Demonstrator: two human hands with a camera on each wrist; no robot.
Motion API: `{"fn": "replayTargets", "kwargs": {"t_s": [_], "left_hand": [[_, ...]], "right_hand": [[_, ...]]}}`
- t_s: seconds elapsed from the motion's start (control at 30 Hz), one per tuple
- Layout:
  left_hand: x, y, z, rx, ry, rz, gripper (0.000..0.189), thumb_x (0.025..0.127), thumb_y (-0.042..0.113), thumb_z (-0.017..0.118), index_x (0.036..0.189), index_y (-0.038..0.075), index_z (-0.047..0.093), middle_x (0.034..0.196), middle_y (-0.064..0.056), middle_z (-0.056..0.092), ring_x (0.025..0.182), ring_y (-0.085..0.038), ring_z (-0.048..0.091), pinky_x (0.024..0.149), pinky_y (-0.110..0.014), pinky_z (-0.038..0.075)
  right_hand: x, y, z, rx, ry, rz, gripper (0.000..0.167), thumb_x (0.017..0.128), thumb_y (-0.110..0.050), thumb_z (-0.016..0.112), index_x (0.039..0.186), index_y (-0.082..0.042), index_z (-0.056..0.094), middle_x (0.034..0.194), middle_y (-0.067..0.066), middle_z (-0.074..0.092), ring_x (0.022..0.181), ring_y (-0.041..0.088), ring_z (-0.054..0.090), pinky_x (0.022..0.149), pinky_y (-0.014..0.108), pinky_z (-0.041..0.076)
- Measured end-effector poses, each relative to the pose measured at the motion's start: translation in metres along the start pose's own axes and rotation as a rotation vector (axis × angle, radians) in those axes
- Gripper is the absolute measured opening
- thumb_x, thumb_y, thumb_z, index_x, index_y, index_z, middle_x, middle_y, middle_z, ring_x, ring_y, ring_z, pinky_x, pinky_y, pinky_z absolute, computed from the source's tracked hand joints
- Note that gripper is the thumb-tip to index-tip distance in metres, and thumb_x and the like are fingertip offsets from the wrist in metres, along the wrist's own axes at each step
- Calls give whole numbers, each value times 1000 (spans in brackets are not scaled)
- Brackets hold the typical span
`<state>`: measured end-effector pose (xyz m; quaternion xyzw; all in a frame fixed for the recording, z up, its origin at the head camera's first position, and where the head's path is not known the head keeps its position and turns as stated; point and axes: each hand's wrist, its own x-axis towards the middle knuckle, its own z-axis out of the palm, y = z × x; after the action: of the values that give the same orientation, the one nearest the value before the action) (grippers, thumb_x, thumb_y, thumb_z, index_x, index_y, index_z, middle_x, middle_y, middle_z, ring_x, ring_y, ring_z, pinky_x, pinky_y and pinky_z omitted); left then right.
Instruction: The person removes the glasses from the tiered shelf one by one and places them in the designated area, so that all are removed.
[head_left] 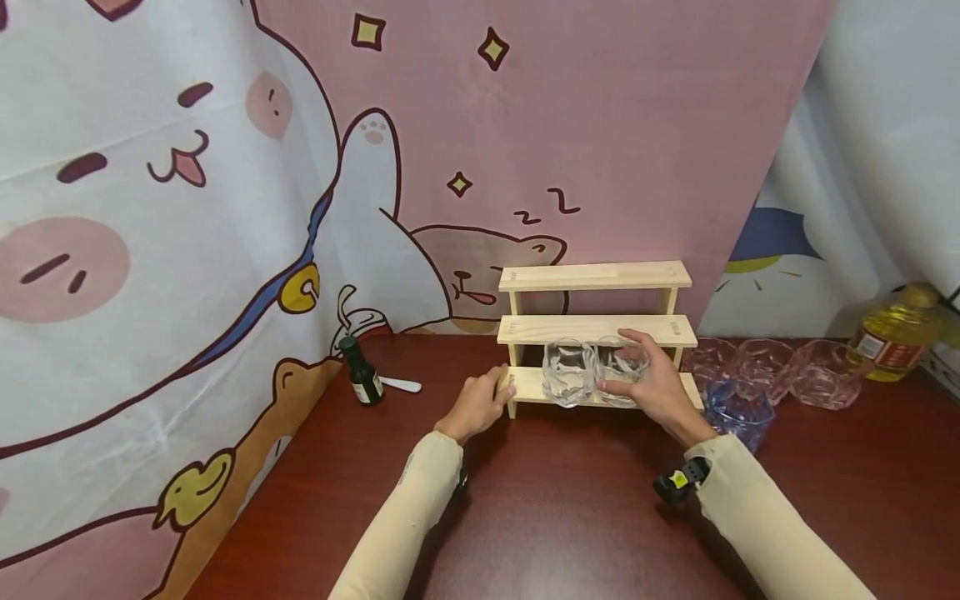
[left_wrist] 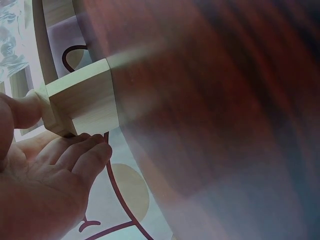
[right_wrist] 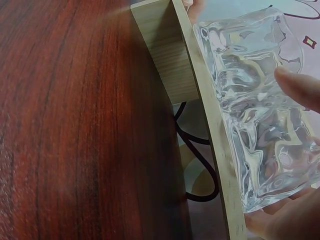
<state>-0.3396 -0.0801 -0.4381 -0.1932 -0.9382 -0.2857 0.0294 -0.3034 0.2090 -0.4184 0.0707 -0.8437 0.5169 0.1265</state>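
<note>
A three-tier wooden rack [head_left: 596, 275] stands on the table, and two clear wavy glasses sit side by side on its lowest board. My right hand [head_left: 663, 398] holds the right glass [head_left: 619, 371], thumb at its near side and fingers around the far side. Against it stands the left glass [head_left: 568, 375], whose wavy wall [right_wrist: 245, 55] also shows in the right wrist view. My left hand [head_left: 477, 406] grips the left end of the lowest board. In the left wrist view, the thumb [left_wrist: 25, 111] lies on the board's end with the other fingers [left_wrist: 92, 155] beside the support below.
Right of the rack stand several pinkish glasses [head_left: 825, 379] and a blue glass [head_left: 738, 412]. Farther right is a bottle of yellow oil [head_left: 896, 333]. On the left are a small dark green bottle [head_left: 362, 375] and a white-handled utensil [head_left: 401, 384]. A printed cloth hangs behind.
</note>
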Motion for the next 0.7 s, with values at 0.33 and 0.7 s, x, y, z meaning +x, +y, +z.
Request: {"fn": "replayTargets", "kwargs": {"t_s": [0.33, 0.7], "left_hand": [[1, -1, 1, -3, 4, 10, 51, 104, 25, 55, 148, 1, 46, 138, -22, 61, 124, -32, 61, 105, -44, 49], [0, -2, 2, 8, 10, 28, 51, 104, 26, 56, 147, 0, 47, 137, -23, 62, 123, -32, 62, 104, -44, 50]], "right_hand": [[-2, -3, -5, -7, -20, 14, 88, 77, -19, 88, 151, -10, 40, 137, 29, 57, 130, 46, 49, 102, 61, 41], [-11, -3, -13, -40, -20, 26, 89, 76, -24, 89, 150, -10, 42, 133, 27, 60, 129, 46, 51, 102, 63, 41]]}}
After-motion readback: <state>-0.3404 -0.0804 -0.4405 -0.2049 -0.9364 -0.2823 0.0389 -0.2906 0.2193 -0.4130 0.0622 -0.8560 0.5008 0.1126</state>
